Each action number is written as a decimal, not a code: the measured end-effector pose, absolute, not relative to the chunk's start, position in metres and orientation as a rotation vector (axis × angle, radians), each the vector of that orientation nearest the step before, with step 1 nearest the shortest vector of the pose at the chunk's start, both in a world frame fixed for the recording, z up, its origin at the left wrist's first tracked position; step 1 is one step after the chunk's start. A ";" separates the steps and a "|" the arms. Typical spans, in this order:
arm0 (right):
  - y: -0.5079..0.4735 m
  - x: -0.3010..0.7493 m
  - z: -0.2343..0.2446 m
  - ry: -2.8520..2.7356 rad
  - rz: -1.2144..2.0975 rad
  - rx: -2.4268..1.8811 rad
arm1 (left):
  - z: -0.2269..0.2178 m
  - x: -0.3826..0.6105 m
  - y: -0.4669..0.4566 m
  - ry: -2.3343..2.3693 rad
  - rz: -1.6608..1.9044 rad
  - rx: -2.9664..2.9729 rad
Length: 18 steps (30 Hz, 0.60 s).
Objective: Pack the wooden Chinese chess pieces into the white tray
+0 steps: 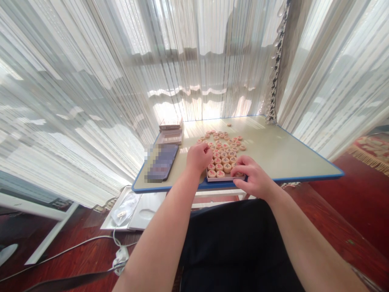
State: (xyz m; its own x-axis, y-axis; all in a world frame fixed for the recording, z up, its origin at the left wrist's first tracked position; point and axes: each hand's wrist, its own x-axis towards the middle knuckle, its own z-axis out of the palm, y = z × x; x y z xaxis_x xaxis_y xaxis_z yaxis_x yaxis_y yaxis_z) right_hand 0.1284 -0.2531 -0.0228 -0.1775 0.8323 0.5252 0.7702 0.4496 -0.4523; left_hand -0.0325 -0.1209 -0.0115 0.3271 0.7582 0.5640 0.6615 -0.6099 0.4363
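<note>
Round wooden Chinese chess pieces (219, 166) with red and dark characters stand in rows in a shallow box (219, 179) at the table's near edge. My left hand (199, 156) is closed at the box's left side, its fingertips curled out of sight, so what it may hold is hidden. At the right front corner of the box, my right hand (249, 175) has its fingers bent over the pieces, thumb by the box's edge. The fingers partly cover a piece there; whether they grip it I cannot tell. Loose chess pieces (235, 140) lie scattered beyond the box.
A single piece (229, 125) sits near the far edge of the table (291, 154). To the left are a dark phone-like device (162, 163), partly blurred, and an open box (170, 137). Sheer curtains (194, 61) hang behind. A white cable (75, 244) crosses the floor.
</note>
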 end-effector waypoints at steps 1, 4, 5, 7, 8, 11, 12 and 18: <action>-0.253 0.128 -0.023 -1.966 0.107 -1.341 | -0.012 -0.033 -0.121 1.321 1.160 2.454; -0.252 0.129 -0.023 -1.971 0.110 -1.339 | -0.012 -0.033 -0.121 1.315 1.188 2.452; -0.252 0.129 -0.023 -1.972 0.110 -1.336 | -0.012 -0.033 -0.121 1.311 1.192 2.452; -0.253 0.128 -0.024 -1.968 0.107 -1.334 | -0.012 -0.033 -0.121 1.309 1.190 2.450; -0.253 0.128 -0.023 -1.965 0.107 -1.335 | -0.012 -0.033 -0.121 1.311 1.189 2.448; -0.255 0.127 -0.022 -1.967 0.128 -1.332 | -0.012 -0.033 -0.121 1.323 1.197 2.445; -0.255 0.127 -0.021 -1.969 0.141 -1.325 | -0.012 -0.033 -0.121 1.320 1.201 2.448; -0.258 0.128 -0.016 -1.905 0.251 -1.267 | -0.011 -0.033 -0.119 1.348 1.234 2.399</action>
State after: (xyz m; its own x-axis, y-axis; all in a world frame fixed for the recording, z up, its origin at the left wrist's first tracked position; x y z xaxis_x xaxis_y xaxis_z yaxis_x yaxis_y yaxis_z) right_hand 0.1283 -0.2576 -0.0163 -0.1623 0.8413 0.5157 0.6787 0.4745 -0.5605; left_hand -0.0333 -0.1190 -0.0110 0.2684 0.7594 0.5927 0.6571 -0.5942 0.4639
